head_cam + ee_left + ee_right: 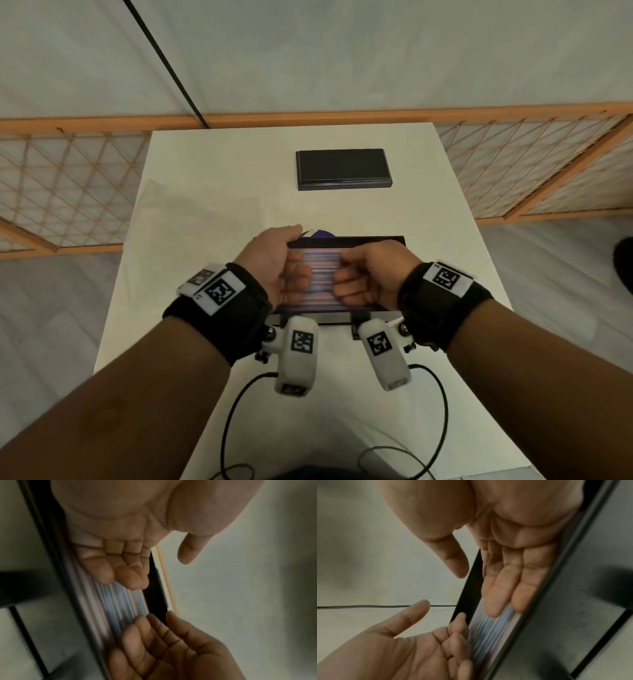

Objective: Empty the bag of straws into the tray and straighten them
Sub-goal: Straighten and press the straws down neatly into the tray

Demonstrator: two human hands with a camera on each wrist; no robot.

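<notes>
Several thin pastel straws (322, 274) lie side by side along a black tray (346, 238) on the near half of the white table. My left hand (291, 263) rests on the straws' left part and my right hand (358, 275) on the right part. In the left wrist view the left hand's fingers (120, 572) lie nearly straight on the straws (120, 608), thumb held clear. In the right wrist view the right hand's fingers (513, 585) press flat on the straws (493, 632). Neither hand grips anything. A purple and white scrap of the bag (322, 234) peeks out behind the tray.
A second black tray-like piece (343, 168) lies further back on the table (212, 205). Wooden lattice screens (68, 185) stand to both sides. Black cables (236, 404) trail over the near table edge.
</notes>
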